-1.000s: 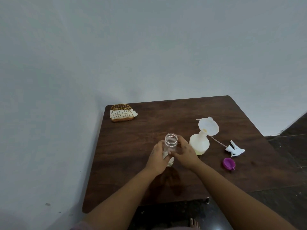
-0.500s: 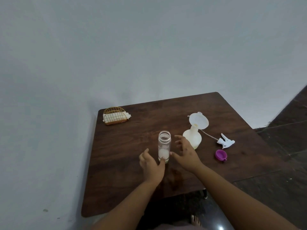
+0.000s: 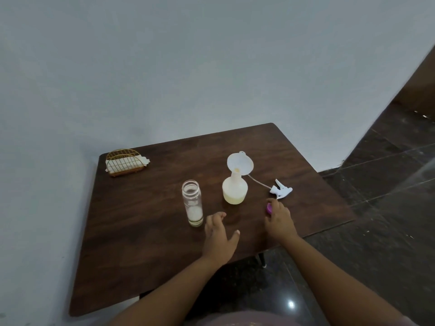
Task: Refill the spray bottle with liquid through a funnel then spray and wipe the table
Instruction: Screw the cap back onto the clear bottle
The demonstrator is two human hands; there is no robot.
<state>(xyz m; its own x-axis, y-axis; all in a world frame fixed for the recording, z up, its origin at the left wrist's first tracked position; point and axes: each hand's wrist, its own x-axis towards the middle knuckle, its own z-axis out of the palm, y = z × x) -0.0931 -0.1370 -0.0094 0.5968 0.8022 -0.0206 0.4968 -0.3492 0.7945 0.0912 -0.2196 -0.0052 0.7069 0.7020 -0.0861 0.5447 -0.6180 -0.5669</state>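
Note:
A round white spray bottle (image 3: 235,190) holding pale yellow liquid stands mid-table with a white funnel (image 3: 240,163) in its neck. Its white trigger head (image 3: 281,191) with dip tube lies to the right. A clear open jar (image 3: 192,203) with a little white liquid at the bottom stands to the left, untouched. My left hand (image 3: 220,236) hovers with relaxed fingers just right of the jar. My right hand (image 3: 279,220) reaches over a purple cap (image 3: 269,207), fingers and thumb closing on it and hiding most of it.
A gold wire holder with white napkins (image 3: 124,162) sits at the far left corner of the dark wooden table (image 3: 146,243). A grey wall runs behind and to the left. Dark tiled floor (image 3: 376,208) lies to the right.
Both hands let go of the jar, which stays standing. My right hand moved right to the purple cap; my left hand drew back toward me. The camera shifted.

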